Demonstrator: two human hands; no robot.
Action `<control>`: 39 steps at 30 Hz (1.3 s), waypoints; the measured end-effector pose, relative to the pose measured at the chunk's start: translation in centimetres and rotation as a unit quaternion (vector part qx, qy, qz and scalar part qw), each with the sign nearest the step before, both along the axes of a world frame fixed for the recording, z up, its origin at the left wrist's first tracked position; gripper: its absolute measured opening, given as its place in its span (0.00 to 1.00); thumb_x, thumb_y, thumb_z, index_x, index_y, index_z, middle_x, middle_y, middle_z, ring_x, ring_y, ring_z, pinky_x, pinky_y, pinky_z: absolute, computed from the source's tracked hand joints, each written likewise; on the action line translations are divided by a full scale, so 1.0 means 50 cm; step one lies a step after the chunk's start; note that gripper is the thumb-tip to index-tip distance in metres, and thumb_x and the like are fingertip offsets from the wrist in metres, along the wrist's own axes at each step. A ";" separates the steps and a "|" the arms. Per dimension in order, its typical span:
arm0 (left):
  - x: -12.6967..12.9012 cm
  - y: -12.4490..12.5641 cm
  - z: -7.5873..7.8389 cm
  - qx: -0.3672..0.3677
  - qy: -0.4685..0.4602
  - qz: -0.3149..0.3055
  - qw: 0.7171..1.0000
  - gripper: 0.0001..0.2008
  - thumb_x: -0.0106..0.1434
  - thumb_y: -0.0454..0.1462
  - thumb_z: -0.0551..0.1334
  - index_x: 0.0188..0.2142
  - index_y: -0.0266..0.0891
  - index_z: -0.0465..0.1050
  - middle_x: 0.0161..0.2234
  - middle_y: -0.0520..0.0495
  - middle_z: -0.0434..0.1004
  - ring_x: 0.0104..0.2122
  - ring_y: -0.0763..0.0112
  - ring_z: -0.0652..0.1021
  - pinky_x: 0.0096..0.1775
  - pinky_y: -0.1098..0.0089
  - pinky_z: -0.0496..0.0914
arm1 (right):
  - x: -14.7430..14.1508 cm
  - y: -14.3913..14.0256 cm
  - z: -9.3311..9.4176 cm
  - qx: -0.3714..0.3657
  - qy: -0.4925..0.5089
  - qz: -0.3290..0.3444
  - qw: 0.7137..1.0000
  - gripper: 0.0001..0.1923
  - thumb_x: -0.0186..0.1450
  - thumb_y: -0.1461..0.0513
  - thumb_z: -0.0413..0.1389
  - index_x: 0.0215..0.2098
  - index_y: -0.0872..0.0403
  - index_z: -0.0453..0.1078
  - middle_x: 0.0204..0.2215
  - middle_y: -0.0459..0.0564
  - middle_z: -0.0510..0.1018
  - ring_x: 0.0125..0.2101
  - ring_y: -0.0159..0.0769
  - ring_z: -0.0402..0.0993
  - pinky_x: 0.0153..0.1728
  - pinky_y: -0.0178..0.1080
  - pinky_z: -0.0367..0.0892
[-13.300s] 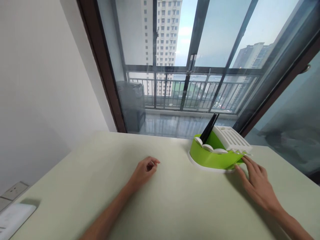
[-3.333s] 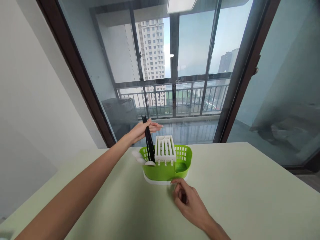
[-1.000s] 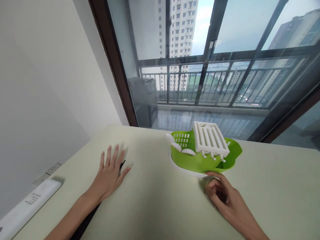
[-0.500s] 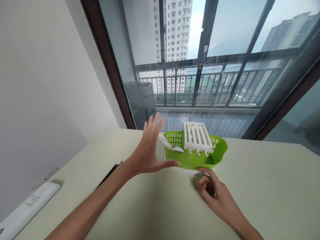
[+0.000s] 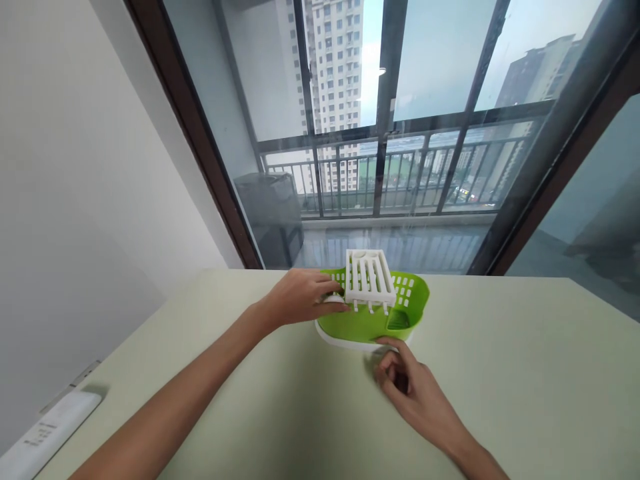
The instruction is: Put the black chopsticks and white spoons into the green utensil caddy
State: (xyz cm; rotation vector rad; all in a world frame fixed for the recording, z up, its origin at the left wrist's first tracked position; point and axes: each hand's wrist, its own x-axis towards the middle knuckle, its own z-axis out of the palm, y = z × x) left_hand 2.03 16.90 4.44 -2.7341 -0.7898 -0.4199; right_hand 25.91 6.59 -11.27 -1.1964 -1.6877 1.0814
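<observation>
My left hand [image 5: 300, 299] is over at the left end of the green drainer basket [image 5: 373, 321], fingers curled down onto a white spoon [image 5: 334, 301] that sits at the basket's rim. The fingertips are closed around the spoon's bowl, though my knuckles hide how firm the grip is. The basket sits on its white drip tray [image 5: 350, 341], towards the window side of the pale table [image 5: 500, 373]. A white slotted rack [image 5: 369, 280] stands tilted across the middle of the basket, just right of my left fingers, touching or nearly touching them. To the right of the rack, the basket's far wall shows its grid of holes.

My right hand [image 5: 407, 387] rests on the table in front of the basket, loosely curled, holding nothing. Its index fingertip touches the front edge of the drip tray.

Well to the left of the basket, at the table's near corner, lies a white power strip [image 5: 45, 433].
</observation>
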 end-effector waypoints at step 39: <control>-0.044 0.059 -0.037 0.176 -0.020 -0.044 0.983 0.19 0.74 0.49 0.56 0.34 0.38 0.73 0.29 0.50 0.77 0.26 0.74 0.76 0.25 0.71 0.59 | 0.005 -0.006 0.007 -0.004 -0.006 0.001 1.000 0.18 0.67 0.59 0.52 0.56 0.49 0.61 0.29 0.41 0.70 0.26 0.32 0.66 0.28 0.34 0.64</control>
